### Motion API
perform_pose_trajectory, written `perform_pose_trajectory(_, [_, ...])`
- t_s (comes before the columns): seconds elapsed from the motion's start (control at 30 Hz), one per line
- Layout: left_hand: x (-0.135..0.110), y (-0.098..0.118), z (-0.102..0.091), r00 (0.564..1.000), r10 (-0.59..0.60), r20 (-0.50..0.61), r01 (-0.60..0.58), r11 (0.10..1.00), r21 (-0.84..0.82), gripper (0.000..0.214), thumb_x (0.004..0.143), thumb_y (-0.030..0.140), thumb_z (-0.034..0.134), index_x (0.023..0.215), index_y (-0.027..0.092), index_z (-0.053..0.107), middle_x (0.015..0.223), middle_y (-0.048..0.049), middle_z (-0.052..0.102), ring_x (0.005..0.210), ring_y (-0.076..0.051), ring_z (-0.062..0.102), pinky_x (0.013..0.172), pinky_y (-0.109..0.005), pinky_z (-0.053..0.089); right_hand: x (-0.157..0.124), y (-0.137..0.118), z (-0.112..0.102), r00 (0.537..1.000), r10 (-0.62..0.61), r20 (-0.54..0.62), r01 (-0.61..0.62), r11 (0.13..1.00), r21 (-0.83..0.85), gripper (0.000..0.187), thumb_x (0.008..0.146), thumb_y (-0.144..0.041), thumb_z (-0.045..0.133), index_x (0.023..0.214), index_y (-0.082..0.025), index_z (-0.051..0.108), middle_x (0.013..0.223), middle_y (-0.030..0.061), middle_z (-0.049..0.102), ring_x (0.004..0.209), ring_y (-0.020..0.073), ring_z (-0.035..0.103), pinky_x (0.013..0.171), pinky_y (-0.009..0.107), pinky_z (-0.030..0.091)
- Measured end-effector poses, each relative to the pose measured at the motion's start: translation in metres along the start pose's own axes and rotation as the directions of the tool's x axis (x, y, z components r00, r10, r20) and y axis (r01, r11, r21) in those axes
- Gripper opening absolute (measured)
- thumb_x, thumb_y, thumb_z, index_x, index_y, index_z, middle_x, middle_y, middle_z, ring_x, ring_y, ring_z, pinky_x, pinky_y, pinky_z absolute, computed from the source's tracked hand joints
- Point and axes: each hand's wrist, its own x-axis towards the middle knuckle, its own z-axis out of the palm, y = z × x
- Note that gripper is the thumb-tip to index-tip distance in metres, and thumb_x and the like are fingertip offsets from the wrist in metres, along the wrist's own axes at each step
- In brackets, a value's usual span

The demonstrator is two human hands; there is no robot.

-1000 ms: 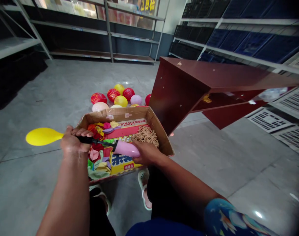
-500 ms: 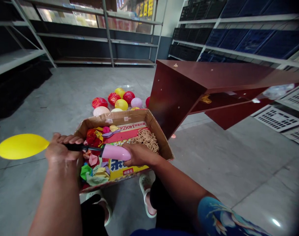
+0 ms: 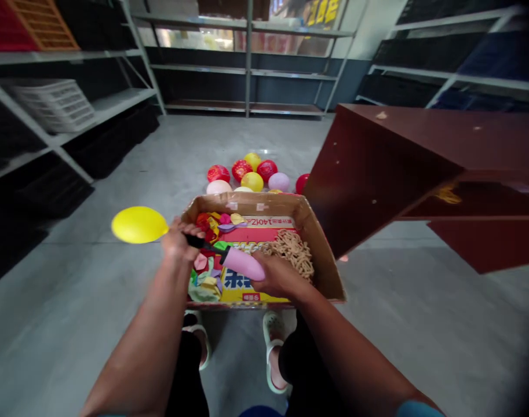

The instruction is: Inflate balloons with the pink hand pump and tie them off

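Across the cardboard box [image 3: 329, 272] I hold a hand balloon pump [image 3: 242, 262] with a pink body and a black end. My left hand [image 3: 179, 240] is closed around the black end, at the neck of a partly inflated yellow balloon [image 3: 138, 225] that sticks out to the left. The pink end is gripped by my right hand [image 3: 275, 272]. Uninflated balloons [image 3: 205, 286] in several colours lie in the box's left side. A heap of tan strings or bands [image 3: 292, 249] rests on the right, beyond my right hand.
Several inflated balloons [image 3: 252, 182] sit on the floor behind the box. To the right stands a dark red-brown desk [image 3: 351, 174]. Metal shelves [image 3: 247, 69] line the back, with a white basket [image 3: 55, 104] on the left rack. My feet in pale clogs [image 3: 275, 353] are below the box.
The view has swung left, so box, desk and balloons appear further right. My hands have come nearer each other, with less of the pump's thin rod showing. Both hands keep their hold.
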Motion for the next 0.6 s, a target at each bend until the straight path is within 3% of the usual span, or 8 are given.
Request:
perform_pose_trajectory(0.13, [-0.009,-0.02,0.01,0.999,-0.044,-0.008,0.044,0.999,-0.025,0.038,0.088,0.026,0.045,0.058,0.021,0.023,0.042,0.0073,0.026,0.033,-0.008,0.032,0.038,-0.022,0.031,0.004,-0.007,0.009,1.0,0.016,-0.013,-0.016,0.999,0.033,0.045,0.072,-0.034,0.064,0.115,-0.024,0.053,0.094,0.0051,0.069,0.075,0.0212,0.062,0.058,0.026,0.034])
perform_pose_trajectory(0.23, [-0.012,-0.021,0.014,0.999,-0.053,-0.013,0.053,0.998,-0.04,0.039,0.089,0.03,0.046,0.059,0.021,0.023,0.042,0.0073,0.026,0.034,-0.008,0.031,0.037,-0.022,0.031,0.004,-0.005,0.01,1.0,0.004,0.015,-0.006,0.993,0.115,0.045,0.071,-0.03,0.063,0.114,-0.023,0.052,0.094,0.0048,0.068,0.076,0.0202,0.061,0.062,0.026,0.038])
perform_pose_trajectory(0.4, [-0.004,0.006,0.003,1.0,0.002,-0.012,-0.003,0.998,-0.059,0.036,0.088,0.026,0.046,0.061,0.021,0.022,0.044,0.0072,0.025,0.034,-0.008,0.03,0.037,-0.022,0.03,-0.003,0.005,-0.001,0.992,-0.04,0.12,0.006,0.962,0.272,0.042,0.068,-0.026,0.065,0.109,-0.023,0.054,0.091,0.0008,0.066,0.075,0.0177,0.059,0.064,0.026,0.041])
perform_pose_trajectory(0.6, [0.012,0.034,-0.016,0.984,0.121,-0.128,-0.133,0.988,-0.082,0.032,0.085,0.024,0.046,0.062,0.021,0.024,0.045,0.0073,0.026,0.035,-0.008,0.032,0.038,-0.022,0.031,-0.011,0.024,-0.016,0.974,-0.063,0.219,-0.015,0.942,0.336,0.043,0.066,-0.02,0.064,0.108,-0.023,0.056,0.094,-0.0002,0.066,0.081,0.0183,0.06,0.072,0.027,0.045])
